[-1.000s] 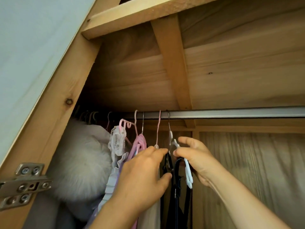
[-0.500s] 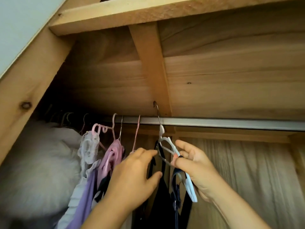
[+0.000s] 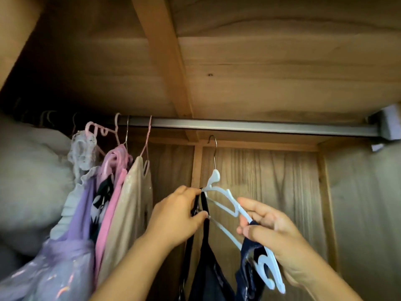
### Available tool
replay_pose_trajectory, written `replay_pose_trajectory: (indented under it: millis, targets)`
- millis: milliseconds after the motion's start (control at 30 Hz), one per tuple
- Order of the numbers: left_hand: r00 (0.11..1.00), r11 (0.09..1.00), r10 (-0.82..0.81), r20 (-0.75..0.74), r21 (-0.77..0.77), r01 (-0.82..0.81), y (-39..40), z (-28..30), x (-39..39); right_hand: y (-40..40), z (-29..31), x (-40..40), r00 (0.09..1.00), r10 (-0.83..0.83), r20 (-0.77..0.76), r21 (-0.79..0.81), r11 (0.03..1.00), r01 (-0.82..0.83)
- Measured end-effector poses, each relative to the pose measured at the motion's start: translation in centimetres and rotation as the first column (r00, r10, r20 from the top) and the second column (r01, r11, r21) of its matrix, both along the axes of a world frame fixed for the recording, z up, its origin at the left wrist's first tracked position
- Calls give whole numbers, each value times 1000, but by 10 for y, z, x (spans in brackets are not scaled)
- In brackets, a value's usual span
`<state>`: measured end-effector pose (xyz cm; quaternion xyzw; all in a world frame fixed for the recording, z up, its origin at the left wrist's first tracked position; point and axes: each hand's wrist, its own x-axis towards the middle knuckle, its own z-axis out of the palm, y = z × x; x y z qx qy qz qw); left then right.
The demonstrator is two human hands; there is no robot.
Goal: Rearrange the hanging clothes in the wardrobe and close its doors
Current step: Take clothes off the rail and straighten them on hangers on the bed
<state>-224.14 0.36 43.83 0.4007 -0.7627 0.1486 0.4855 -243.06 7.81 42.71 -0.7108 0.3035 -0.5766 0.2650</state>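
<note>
A: Status? White plastic hanger (image 3: 225, 198) with dark strappy garment (image 3: 208, 257)?
B: Off the grey metal rail (image 3: 249, 126), at six o'clock beneath it. Left hand (image 3: 180, 216) pinches the strap; right hand (image 3: 273, 233) pinches the hanger arm. Rehanging and doors remain.

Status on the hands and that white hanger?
Left hand pinches the dark strap. Right hand grips the white hanger. Hook below the rail, unhooked. Nothing blocking.
</note>
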Motion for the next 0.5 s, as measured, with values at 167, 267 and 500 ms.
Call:
replay_pose_trajectory:
  millis: [167,267,500]
  targets:
    - [997,995,-80,6,57,80,8,-25,-33,49,-28,-18,998,-5,-60,0,1000,5]
    - [978,978,-195,-72,64,199,22,-35,-50,83,-45,-28,994,-25,-104,-12,1000,24]
    - [970,970,-243,-26,-28,242,67,-64,-72,169,-82,-57,985,-49,-163,83,994,64]
